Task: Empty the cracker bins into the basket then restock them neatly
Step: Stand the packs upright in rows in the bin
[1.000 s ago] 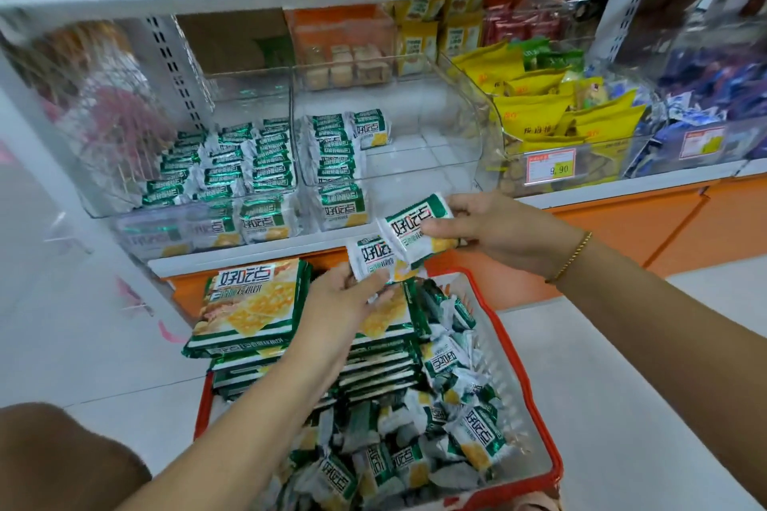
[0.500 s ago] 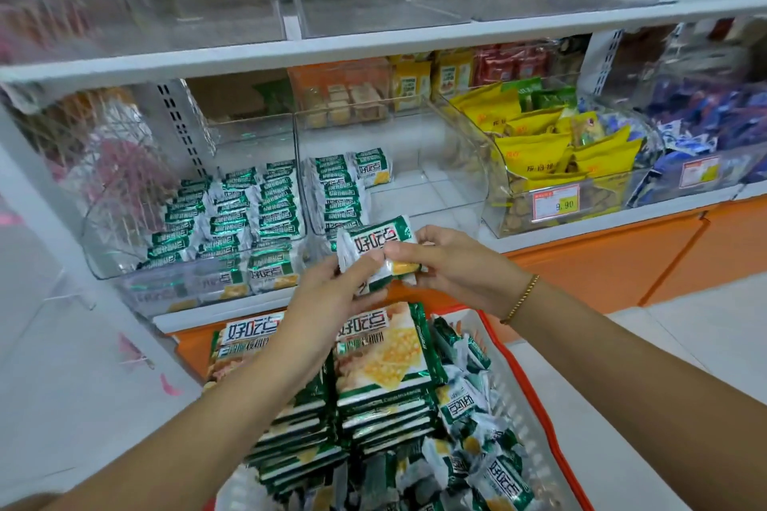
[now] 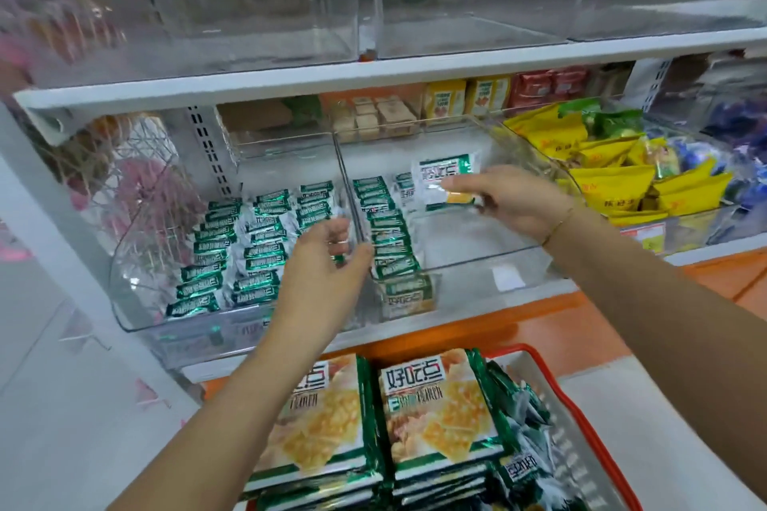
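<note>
**Over the right bin: one packet in the right hand**

Over the right bin (image 3: pixel 477 236), the right hand (image 3: pixel 510 199) pinches a single cracker packet (image 3: pixel 444 174) by its lower right corner. Label faces the camera, packet upright above the bin's back half. Gold bracelet (image 3: pixel 558 220) on that wrist.

Left hand (image 3: pixel 323 274) sits at the divider wall (image 3: pixel 350 195) between the two clear bins, fingers curled. A sliver of green shows under them; can't tell whether it grips a packet or nothing.

Right bin: one row of small packets (image 3: pixel 386 232) on edge along the left wall, a couple more behind it, rest of the floor bare.

Left bin (image 3: pixel 137 261): three rows of the same packets (image 3: pixel 257 245) on edge, running front to back.

Below the shelf, a red basket (image 3: pixel 510 348) holds stacked large cracker packs (image 3: pixel 436 407) on its left and loose small packets (image 3: pixel 523 465) on its right.

Next bin to the right of the crackers: yellow snack bags (image 3: pixel 610 183).
</note>
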The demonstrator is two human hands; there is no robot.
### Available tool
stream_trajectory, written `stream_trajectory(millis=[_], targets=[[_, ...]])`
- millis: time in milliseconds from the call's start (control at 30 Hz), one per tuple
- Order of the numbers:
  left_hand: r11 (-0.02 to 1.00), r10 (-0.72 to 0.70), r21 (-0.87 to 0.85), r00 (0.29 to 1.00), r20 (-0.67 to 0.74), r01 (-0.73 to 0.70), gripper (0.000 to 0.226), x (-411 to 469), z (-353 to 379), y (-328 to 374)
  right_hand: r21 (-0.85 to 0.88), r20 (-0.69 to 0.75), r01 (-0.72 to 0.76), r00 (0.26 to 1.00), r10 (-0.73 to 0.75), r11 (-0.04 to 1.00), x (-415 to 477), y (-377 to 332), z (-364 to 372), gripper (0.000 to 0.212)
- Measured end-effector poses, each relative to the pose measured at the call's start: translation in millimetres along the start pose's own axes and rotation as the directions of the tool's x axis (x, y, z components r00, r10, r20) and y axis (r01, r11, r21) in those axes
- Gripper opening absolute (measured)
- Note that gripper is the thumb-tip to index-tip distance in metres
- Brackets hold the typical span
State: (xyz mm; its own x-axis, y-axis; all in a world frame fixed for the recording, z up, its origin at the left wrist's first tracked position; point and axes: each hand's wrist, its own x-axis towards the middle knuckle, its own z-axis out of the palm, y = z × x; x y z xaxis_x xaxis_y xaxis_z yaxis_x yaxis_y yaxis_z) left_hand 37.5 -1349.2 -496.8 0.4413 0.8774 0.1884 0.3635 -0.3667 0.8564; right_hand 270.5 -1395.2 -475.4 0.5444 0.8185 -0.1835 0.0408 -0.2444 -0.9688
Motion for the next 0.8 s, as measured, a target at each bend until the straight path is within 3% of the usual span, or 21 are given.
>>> stream_trajectory(millis=[67,200,333,400,467,600,700,800], targets=[[0.999,0.004,0.049,0.999,0.036,-0.006,0.046,3,3,-11,-0.114,-0.059,-0.061,0.997,0.055,0.992,25,-3,-3,0.032],[0.999,0.001,0.038,0.994,0.112,-0.005,0.048,4,8,-24,-0.213,-0.034,-0.154,0.988,0.150,0.965,67,8,-1,0.039],[1.000,0.004,-0.001,0.992,0.125,-0.004,0.047,4,6,-28,-0.164,0.024,-0.164,0.985,0.170,0.973,92,17,4,0.024],[1.000,0.014,-0.004,0.991,0.132,-0.014,0.046,4,5,-29,-0.145,0.023,-0.177,0.983,0.182,0.973,95,20,8,0.057],[1.000,0.021,-0.007,0.991,0.134,-0.020,0.046,4,5,-31,-0.206,0.019,-0.196,0.979,0.204,0.959,100,24,10,0.070],[1.000,0.027,-0.014,0.991,0.134,-0.025,0.044,5,6,-33,-0.518,-0.075,-0.211,0.977,0.202,0.829,107,21,14,0.058],[0.999,0.039,-0.013,0.990,0.134,-0.038,0.045,4,6,-33,-0.714,-0.110,-0.232,0.969,0.221,0.660,114,20,19,0.077],[0.999,0.051,-0.019,0.990,0.133,-0.049,0.047,2,6,-31,-0.641,-0.071,-0.222,0.970,0.232,0.735,122,22,24,0.067]])
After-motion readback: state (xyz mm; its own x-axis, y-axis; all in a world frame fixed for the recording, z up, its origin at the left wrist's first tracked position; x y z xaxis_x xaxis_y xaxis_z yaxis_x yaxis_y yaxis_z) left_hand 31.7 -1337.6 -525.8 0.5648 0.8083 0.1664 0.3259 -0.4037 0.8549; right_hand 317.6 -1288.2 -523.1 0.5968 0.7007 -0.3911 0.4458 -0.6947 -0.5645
